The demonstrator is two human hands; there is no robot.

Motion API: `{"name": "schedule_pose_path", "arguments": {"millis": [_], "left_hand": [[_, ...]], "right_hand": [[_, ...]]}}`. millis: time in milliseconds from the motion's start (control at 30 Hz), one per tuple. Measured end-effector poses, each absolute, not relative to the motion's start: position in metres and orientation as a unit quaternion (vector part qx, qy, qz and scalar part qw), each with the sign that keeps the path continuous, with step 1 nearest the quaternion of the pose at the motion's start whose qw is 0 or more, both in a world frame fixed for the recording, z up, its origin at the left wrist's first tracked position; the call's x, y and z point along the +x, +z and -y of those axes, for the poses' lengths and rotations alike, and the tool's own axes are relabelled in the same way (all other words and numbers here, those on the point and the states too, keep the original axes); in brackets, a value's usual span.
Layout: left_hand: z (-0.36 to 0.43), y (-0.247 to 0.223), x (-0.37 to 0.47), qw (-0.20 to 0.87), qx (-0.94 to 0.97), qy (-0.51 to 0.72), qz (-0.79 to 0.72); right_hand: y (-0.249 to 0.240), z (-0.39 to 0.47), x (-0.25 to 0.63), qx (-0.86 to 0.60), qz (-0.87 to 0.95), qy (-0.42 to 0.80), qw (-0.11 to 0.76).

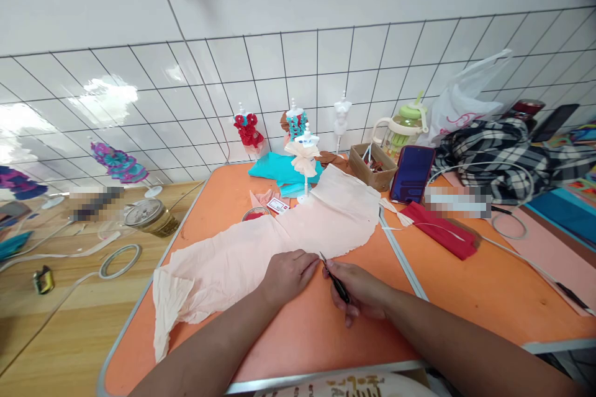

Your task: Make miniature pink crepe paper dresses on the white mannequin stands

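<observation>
A long sheet of pale pink crepe paper (246,254) lies wrinkled across the orange table, its left end folded over. My left hand (289,273) rests at the sheet's near edge, fingers bent together and closed on the paper. In my right hand (363,288) is a small pair of black-handled scissors (339,288). Their pointed metal tip meets the paper's edge just right of my left fingertips. Just beyond the sheet stands a small white mannequin (307,136) dressed in a cream paper bow.
Behind are a red-dressed mannequin (248,131), turquoise paper (267,166), a cardboard box (367,164) and a leaning phone (412,175). Folded red paper (442,229) lies to the right. A lidded jar (151,217) and tape roll (120,262) occupy the wooden surface at left.
</observation>
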State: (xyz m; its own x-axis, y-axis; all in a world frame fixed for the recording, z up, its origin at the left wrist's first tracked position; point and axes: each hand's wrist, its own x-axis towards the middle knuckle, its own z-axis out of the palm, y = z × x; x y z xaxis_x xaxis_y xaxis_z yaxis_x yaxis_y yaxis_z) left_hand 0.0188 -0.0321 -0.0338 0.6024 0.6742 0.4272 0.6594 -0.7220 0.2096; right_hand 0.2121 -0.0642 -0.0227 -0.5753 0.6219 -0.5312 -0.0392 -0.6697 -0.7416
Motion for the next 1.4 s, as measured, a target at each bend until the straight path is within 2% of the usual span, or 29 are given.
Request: {"name": "schedule_pose_path", "arguments": {"millis": [433, 667, 967, 1400], "left_hand": [[0.018, -0.027, 0.017, 0.015, 0.872, 0.286, -0.397], [0.015, -0.024, 0.014, -0.019, 0.865, 0.329, -0.377], [0.014, -0.019, 0.008, -0.034, 0.894, 0.316, -0.316], [0.02, -0.019, 0.009, -0.064, 0.904, 0.283, -0.314]], "right_hand": [[-0.02, 0.045, 0.187, -0.437, 0.337, 0.8, 0.238], [-0.023, 0.048, 0.207, -0.394, 0.346, 0.826, 0.206], [-0.023, 0.051, 0.21, -0.353, 0.37, 0.834, 0.206], [-0.011, 0.06, 0.203, -0.408, 0.339, 0.807, 0.258]]}}
